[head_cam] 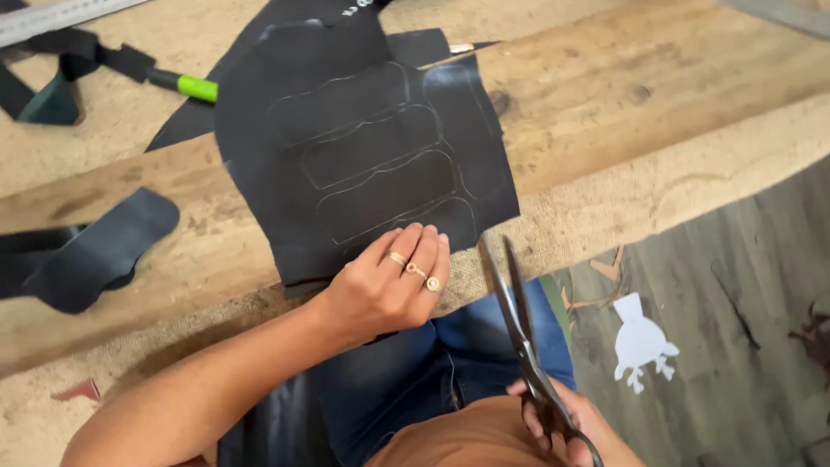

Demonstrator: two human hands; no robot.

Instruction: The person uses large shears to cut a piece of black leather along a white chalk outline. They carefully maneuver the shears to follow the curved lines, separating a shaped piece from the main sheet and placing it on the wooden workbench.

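Black leather sheet, chalked with rounded outlines, lies flat on the wooden bench under my left hand, whose grip is only flat fingers pressing its near edge. Just right of them, my right hand grips the scissors closed around the handles, blades slightly parted. If the sheet slides under my light press, I judge the cut could wander off the chalk or near my fingertips.
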